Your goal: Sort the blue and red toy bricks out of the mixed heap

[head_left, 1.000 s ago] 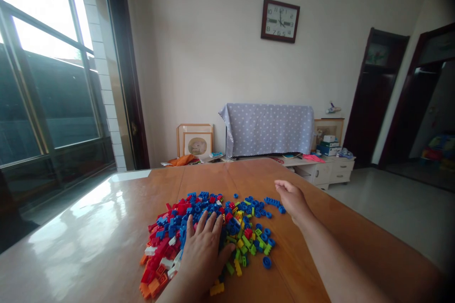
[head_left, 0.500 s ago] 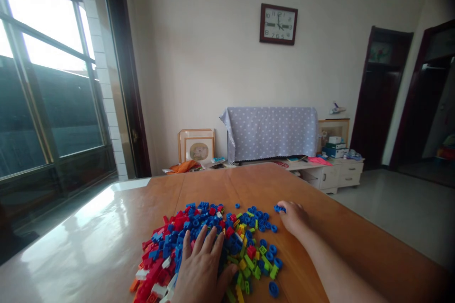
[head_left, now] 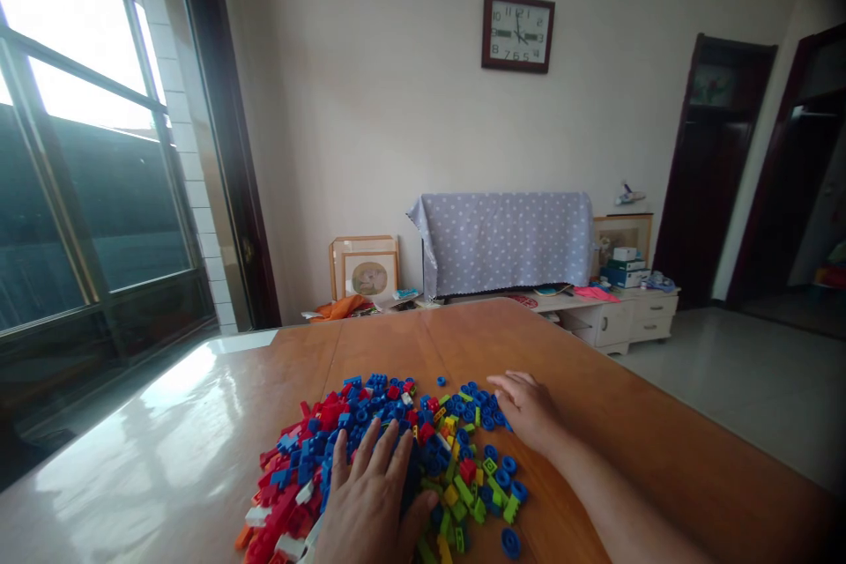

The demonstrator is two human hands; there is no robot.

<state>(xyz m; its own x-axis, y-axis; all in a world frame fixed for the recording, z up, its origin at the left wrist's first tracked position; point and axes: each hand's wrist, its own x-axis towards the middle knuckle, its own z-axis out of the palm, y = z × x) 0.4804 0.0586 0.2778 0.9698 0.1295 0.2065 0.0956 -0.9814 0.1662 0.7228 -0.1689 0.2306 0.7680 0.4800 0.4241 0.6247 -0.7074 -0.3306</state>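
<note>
Bricks (head_left: 317, 447) partly hidden behind left hand (head_left: 368, 498)

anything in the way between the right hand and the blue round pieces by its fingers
Nothing visible stands between them: the right hand is right beside the blue round pieces, at the right edge of their cluster. Whether it touches them is unclear.

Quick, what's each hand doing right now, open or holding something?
Left hand: open, fingers spread over the pile of toy blocks.
Right hand: fingers partly extended beside the blue rings; whether it holds anything cannot be told.
</note>
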